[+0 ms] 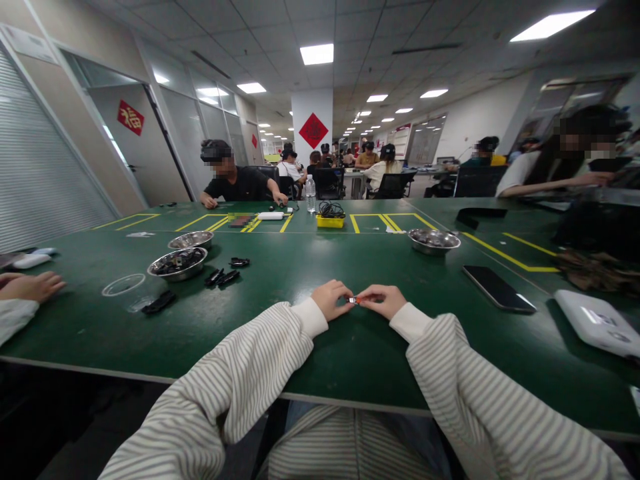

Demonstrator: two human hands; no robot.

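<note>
Just above the green table (280,293), my left hand (331,299) and my right hand (384,301) meet at the fingertips. Between them is a small part (353,301), whitish and dark with an orange-red bit at its right end. Fingers of both hands pinch it, the left at one end and the right at the other. Its finer details are too small to tell. Several black pieces (220,278) lie on the table to the left, beside a metal bowl (178,273) filled with dark parts.
A second bowl (434,249) of parts stands at the right, with a phone (500,288) and a white case (597,323) nearer me. A clear plastic cup (145,293) lies left. A bottle (311,193) and yellow tray (330,221) stand behind. Another person's hand (35,287) rests at far left.
</note>
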